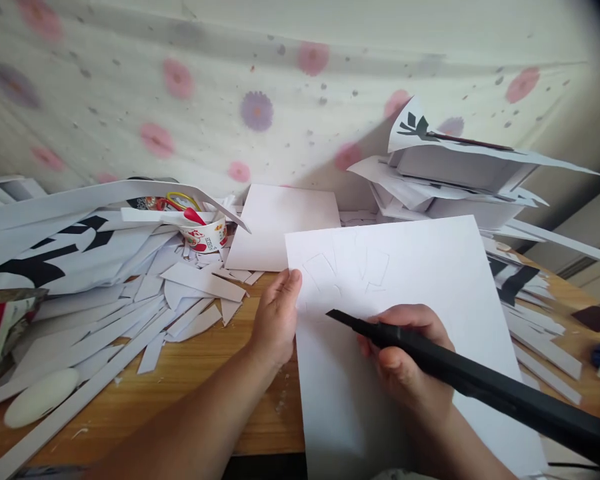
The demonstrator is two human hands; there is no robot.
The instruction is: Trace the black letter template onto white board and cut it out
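A large white sheet (415, 280) with faint cut outlines lies on the wooden table (195, 380) in front of me. My left hand (275, 320) grips the sheet's left edge, thumb on top. My right hand (405, 353) is closed around a long black tool (480, 383), its pointed tip resting on the sheet near the outlines. The tool's handle runs off toward the lower right.
White paper scraps (180, 300) and strips litter the left side. A small printed cup (206, 233) holds scissors with coloured handles. A stack of white sheets and boxes (455, 180) stands at the back right. A flowered cloth (255, 100) hangs behind. A white oval object (40, 397) lies at the lower left.
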